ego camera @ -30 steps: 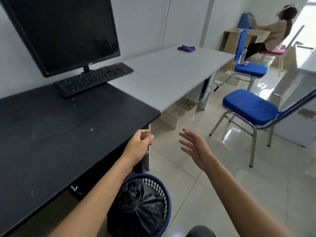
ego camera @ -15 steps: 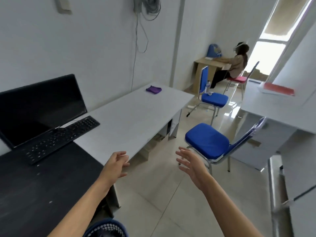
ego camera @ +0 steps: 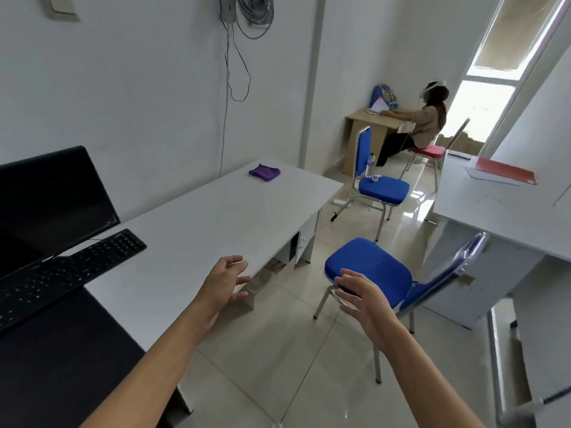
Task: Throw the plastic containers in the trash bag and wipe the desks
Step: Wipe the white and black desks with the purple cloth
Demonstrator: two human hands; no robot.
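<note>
- While lifting away from the bin, loses the trash bag from view: plain a second ago, only a rim half a second ago, out of frame now, likely down beside the black desk (ego camera: 61, 350).
- Shows no plastic containers anywhere now; likely means the throwing part is done.
- Holds left hand (ego camera: 227, 282) empty, fingers loosely spread, at the front edge of the white desk (ego camera: 200, 230), contact unclear; curled tighter a second ago.
- Holds right hand (ego camera: 367, 301) empty too, fingers straight, in the air before the chair (ego camera: 367, 267).
- Brings the cloth (ego camera: 264, 173) nearer: folded at the far corner of the white desk by the wall, well apart from both hands.
- Points to wiping next; calls for a walk along the front edge to reach it.
- Leaves keyboard (ego camera: 61, 270) across the seam of both desks, to wipe round.
</note>
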